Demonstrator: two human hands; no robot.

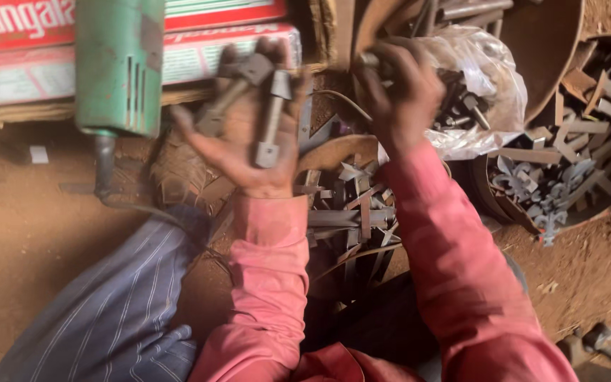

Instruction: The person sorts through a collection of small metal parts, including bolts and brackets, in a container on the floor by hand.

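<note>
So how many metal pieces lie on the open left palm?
2. One metal bolt-like piece lies upright across the middle of the left hand; the other metal piece slants toward the fingers. The picture is blurred, so more may be hidden beneath them.

Warm, reddish, even daylight with soft shadows only. The whole view is softly blurred; both hands smear with motion, and the plastic bag (486,85) shows pale glare.
</note>
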